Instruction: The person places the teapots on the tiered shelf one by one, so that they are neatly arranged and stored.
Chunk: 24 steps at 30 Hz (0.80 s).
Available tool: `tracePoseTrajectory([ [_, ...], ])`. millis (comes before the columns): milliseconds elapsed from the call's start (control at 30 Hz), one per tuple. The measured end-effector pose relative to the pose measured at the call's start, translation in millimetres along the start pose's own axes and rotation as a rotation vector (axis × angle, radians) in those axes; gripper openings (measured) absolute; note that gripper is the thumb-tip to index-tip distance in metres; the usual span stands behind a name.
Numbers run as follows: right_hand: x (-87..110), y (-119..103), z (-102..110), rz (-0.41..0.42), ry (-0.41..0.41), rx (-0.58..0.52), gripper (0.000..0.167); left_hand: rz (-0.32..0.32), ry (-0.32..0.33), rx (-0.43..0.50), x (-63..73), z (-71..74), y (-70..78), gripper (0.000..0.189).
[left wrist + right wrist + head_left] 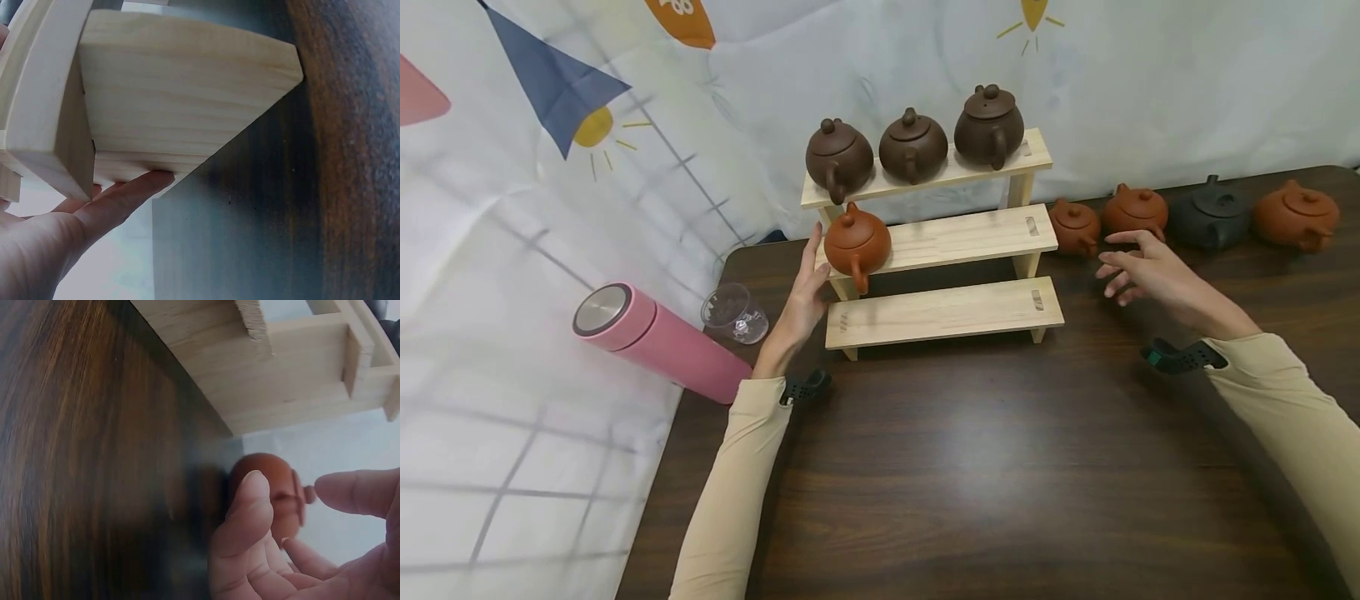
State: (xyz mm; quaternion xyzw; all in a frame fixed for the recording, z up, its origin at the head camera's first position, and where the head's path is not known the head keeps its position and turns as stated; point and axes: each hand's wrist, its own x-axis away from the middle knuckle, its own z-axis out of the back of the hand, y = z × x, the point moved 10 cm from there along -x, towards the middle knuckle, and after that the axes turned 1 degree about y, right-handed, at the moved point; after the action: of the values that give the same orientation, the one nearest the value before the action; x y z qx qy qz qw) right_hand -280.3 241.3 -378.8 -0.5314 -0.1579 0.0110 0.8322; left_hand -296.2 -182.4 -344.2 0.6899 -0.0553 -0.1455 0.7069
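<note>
My left hand (803,304) lies at the left end of a three-step wooden stand (951,312), its fingers stretched along the side; in the left wrist view a fingertip (164,179) rests on the wood. Right beside it, an orange-brown clay teapot (857,242) sits at the left of the middle step. My right hand (1150,271) hovers with parted, bent fingers in front of a small reddish teapot (1073,227) to the right of the stand. The right wrist view shows that teapot (275,494) beyond the thumb and fingers, which hold nothing.
Three dark brown teapots (913,146) line the top step. On the dark wooden table (970,467), an orange teapot (1135,210), a black teapot (1210,215) and another orange one (1296,215) stand at right. A pink thermos (662,342) and a clear glass (733,312) are at left.
</note>
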Motion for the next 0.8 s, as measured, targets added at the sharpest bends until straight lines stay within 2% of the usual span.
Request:
tracePoseTrajectory([
  [200,-12.0,3,-13,-0.018,-0.022,-0.031,0.075,-0.014,-0.004,-0.002,0.1,0.6,0.4,0.071],
  [367,-17.8,3,-21,-0.001,-0.006,-0.064,0.062,-0.017,-0.01,0.001,0.3,-0.6,1.4,0.071],
  [600,-26.8,3,-32,-0.003,-0.048,-0.206,0.051,-0.019,-0.012,0.006,0.8,-0.7,1.1,0.07],
  [800,-31.0,6,-33,-0.026,-0.021,-0.3,0.048,-0.017,-0.017,0.006,-0.8,-0.2,-0.2,0.07],
])
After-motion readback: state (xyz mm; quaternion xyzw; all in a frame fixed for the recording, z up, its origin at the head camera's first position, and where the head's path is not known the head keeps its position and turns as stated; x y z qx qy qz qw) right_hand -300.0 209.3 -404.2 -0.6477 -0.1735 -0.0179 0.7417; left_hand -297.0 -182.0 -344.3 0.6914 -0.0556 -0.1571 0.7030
